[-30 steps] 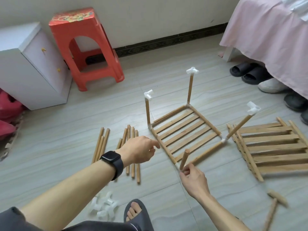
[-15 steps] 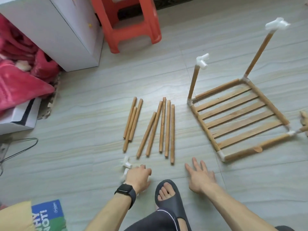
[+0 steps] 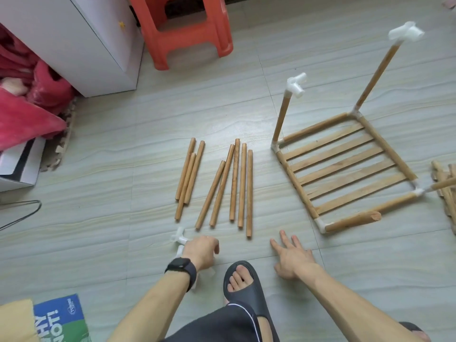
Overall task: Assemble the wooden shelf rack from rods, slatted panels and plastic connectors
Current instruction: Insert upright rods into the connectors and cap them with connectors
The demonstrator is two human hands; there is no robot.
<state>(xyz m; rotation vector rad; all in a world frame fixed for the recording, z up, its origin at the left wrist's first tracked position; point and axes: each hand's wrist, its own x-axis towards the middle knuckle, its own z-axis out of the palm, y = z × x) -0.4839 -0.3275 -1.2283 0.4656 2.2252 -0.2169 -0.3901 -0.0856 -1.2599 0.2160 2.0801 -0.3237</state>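
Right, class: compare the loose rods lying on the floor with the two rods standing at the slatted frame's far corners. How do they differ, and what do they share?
The loose rods lie flat on the floor; the standing rods rise from the far corners of the slatted frame. The loose rods have bare ends; each standing rod carries a white connector on top. Both are round, light-coloured wood.

The loose rods at the centre are bare wood, matt and smooth, with a light grain. The slatted panel at 3 o'clock is the same pale wood, and its connectors are white, slightly translucent plastic. The floor is of glossy tiles. The stool at 12 o'clock is shiny red plastic. The red blanket at 9 o'clock looks like soft fleece.
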